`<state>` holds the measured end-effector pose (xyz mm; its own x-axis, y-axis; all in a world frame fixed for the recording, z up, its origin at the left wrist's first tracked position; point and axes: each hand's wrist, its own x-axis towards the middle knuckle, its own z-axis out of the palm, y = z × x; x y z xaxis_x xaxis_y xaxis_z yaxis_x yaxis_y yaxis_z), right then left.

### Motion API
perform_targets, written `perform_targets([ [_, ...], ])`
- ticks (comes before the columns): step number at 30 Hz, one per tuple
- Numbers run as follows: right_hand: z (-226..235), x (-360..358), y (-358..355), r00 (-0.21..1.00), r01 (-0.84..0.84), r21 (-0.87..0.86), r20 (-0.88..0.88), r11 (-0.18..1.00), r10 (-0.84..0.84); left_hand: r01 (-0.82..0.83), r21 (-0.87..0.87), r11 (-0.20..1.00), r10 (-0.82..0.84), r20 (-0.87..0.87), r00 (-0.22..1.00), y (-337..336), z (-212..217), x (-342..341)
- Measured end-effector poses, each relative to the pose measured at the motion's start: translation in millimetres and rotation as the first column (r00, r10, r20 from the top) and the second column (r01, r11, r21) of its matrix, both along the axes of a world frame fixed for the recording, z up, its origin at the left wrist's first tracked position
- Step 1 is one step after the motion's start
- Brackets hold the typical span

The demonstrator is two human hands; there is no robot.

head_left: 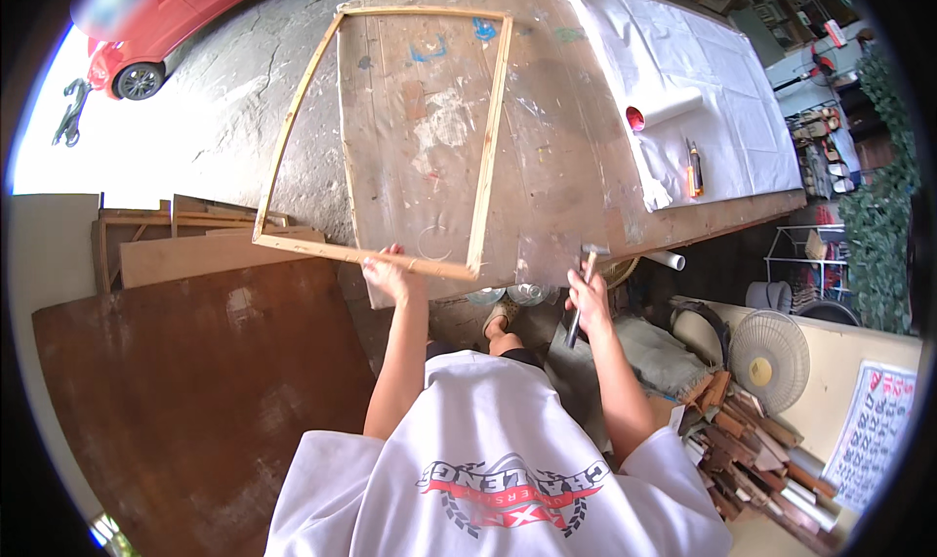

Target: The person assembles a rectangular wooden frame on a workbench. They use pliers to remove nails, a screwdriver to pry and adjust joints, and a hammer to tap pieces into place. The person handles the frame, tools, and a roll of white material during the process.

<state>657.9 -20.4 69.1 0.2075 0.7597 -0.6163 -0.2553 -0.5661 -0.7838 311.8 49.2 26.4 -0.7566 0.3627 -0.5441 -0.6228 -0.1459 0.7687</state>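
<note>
A thin wooden frame (494,118) lies partly on a paint-stained worktable (561,171), its left side jutting out past the table's edge. My left hand (392,276) is closed round the near rail of this frame, a little right of the rail's middle. In my right hand (589,298) is a hammer (592,254), gripped by its handle with the metal head up. The hammer is near the table's front edge, apart from the frame.
White cloth (722,98) covers the table's right part, bearing a white roll (669,108) and an orange-handled tool (694,171). A brown board (195,371) leans at left. Wood scraps (752,459) and a fan (769,362) stand at right. A red car (166,20) is beyond.
</note>
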Motion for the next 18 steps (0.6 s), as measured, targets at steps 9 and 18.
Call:
perform_targets([
  [9, -33, 58, 136, 0.717, -0.375, 0.065, 0.653, 0.925, 0.245, 0.431, -0.068, 0.900, -0.436, -0.100, 0.894, 19, -15, 116],
  [18, 30, 109, 14, 0.965, -0.197, 0.048, 0.188, 0.979, 0.185, 0.355, -0.774, 0.524, -0.737, -0.622, -0.266, 19, 20, 112],
])
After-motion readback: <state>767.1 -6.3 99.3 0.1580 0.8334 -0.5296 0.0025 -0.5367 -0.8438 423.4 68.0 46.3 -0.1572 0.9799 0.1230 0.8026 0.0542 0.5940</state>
